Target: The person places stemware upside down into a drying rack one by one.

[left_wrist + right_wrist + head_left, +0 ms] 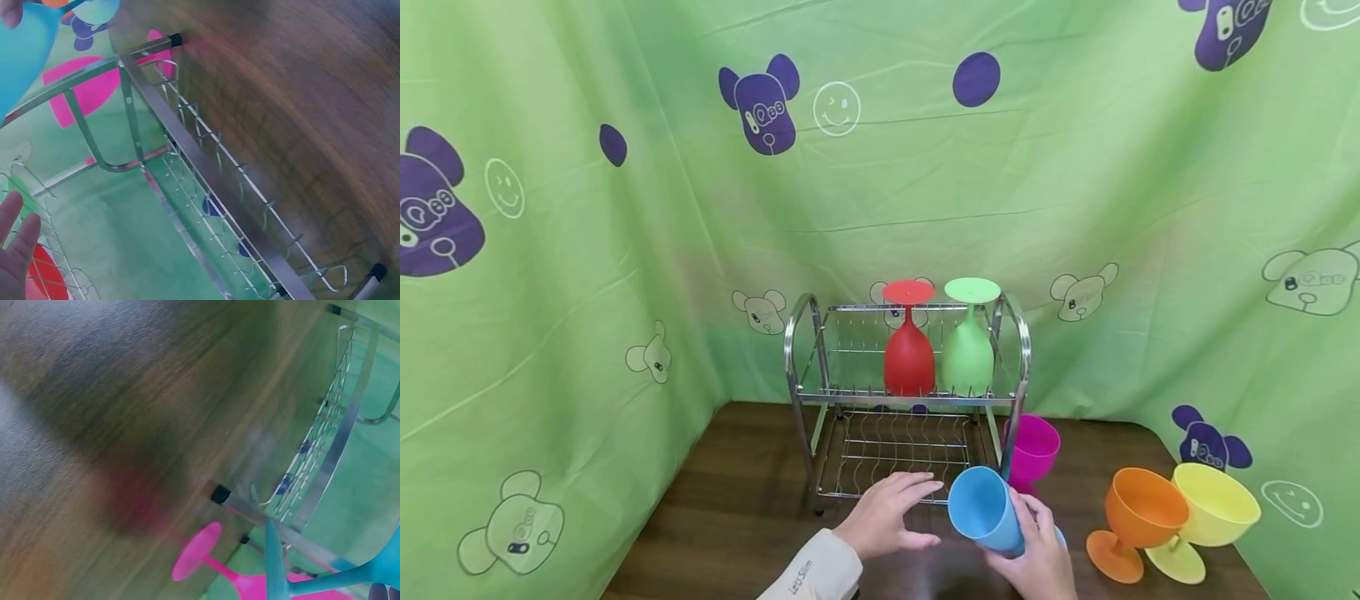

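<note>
My right hand (1036, 550) grips a blue goblet (981, 504) that tilts with its mouth up and to the left. In the right wrist view the goblet's stem and foot (275, 562) show at the lower right. Left of the goblet my left hand (887, 512) is held with its fingers extended and a gap between thumb and fingers, touching nothing. Both hands are in front of a two-tier metal dish rack (910, 400). On its upper tier a red goblet (910, 360) and a light green goblet (968, 360) stand upside down.
A magenta goblet (1033, 446) stands beside the rack's right side. Farther right on the brown wooden table (715, 500) are an orange goblet (1142, 504) and a yellow goblet (1221, 504), both upright. Green patterned cloth (887, 192) hangs behind and at the sides.
</note>
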### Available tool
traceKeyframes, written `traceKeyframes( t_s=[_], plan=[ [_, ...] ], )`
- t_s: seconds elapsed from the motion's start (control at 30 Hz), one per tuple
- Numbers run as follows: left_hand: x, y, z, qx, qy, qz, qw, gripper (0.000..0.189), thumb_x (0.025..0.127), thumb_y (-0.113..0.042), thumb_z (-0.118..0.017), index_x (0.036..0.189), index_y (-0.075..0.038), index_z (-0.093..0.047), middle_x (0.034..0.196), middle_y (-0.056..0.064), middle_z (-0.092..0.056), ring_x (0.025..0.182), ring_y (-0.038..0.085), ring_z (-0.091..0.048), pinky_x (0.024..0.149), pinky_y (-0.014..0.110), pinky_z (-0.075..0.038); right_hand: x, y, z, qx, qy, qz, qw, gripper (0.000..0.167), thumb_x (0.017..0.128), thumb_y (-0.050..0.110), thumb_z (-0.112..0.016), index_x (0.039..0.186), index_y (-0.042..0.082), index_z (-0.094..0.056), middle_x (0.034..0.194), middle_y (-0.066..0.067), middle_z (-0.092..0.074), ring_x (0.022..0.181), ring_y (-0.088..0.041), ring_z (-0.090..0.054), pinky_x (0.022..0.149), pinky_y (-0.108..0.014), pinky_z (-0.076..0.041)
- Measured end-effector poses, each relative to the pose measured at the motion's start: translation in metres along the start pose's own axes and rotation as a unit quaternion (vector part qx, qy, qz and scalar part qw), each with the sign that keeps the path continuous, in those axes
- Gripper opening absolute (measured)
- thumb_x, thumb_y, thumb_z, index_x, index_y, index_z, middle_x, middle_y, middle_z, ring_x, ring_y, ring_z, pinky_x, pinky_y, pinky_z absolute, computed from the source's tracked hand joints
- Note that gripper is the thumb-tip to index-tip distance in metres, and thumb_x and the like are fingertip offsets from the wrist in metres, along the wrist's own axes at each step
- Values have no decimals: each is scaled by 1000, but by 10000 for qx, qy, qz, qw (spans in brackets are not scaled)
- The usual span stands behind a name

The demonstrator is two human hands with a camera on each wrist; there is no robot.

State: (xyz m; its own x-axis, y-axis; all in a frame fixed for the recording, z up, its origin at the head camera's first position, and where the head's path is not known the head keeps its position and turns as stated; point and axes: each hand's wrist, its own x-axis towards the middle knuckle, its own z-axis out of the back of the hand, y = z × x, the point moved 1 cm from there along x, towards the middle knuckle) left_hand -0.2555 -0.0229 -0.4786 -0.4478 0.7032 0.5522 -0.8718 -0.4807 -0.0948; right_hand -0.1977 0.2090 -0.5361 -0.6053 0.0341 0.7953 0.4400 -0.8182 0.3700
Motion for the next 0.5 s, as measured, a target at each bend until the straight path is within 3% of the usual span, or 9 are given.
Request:
traceKeyframes(
  t_s=[0.13, 0.27, 0.37, 0.5],
  plan=[
    [4, -7, 3, -260, 481, 603, 9967, 80, 71, -47, -80, 137, -11, -51, 133, 6, -56, 118, 20, -54, 92, 33, -48, 1, 6, -3, -20, -75, 334, 9994, 86, 79, 75, -39, 123, 3, -53, 107, -19, -49, 77, -37, -58, 56, -55, -51],
    [7, -14, 5, -653, 898, 1187, 9867, 90, 71, -52, -78, 145, -13, -41, 140, 5, -50, 123, 21, -50, 93, 37, -48, 1, 10, -6, -24, -55, 511, 9987, 84, 79, 75, -40, 123, 4, -54, 107, -18, -50, 75, -34, -59, 56, -54, -52],
    [10, -17, 7, -776, 911, 1263, 9847, 91, 71, -52, -77, 146, -16, -39, 140, 4, -50, 124, 20, -49, 93, 37, -47, 1, 15, -7, -24, 14, 614, 9981, 82, 79, 74, -42, 124, 5, -53, 107, -17, -51, 74, -33, -59, 55, -52, -53],
    [12, -20, 9, -724, 777, 1028, 9890, 90, 71, -51, -78, 144, -15, -41, 139, 4, -51, 123, 20, -50, 92, 35, -47, 2, 20, -9, -93, -71, 811, 9966, 79, 82, 72, -40, 123, 5, -54, 105, -17, -52, 73, -30, -60, 55, -47, -54]
  ],
)
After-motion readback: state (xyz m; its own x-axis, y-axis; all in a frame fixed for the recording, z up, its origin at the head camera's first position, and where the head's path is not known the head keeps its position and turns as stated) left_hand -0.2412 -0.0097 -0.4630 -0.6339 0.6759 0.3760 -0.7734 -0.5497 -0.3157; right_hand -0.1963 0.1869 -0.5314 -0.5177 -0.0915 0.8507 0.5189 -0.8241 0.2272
